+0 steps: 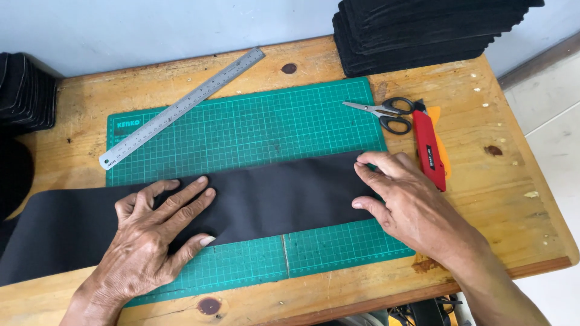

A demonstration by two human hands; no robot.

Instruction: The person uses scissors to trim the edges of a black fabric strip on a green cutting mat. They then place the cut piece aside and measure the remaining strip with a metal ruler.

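Note:
A long black strip of fabric (278, 196) lies across a green cutting mat (260, 121) on a wooden table (495, 199). My left hand (154, 232) presses flat on the strip's left part, fingers spread. At the strip's right end rests my right hand (402, 202), its fingertips touching the end edge and upper corner. Neither hand grips anything.
A steel ruler (181, 108) lies diagonally over the mat's upper left. Black-handled scissors (383, 110) and a red utility knife (429, 148) lie right of the mat. Stacks of black pieces sit at the back right (423, 30) and at the far left (24, 90).

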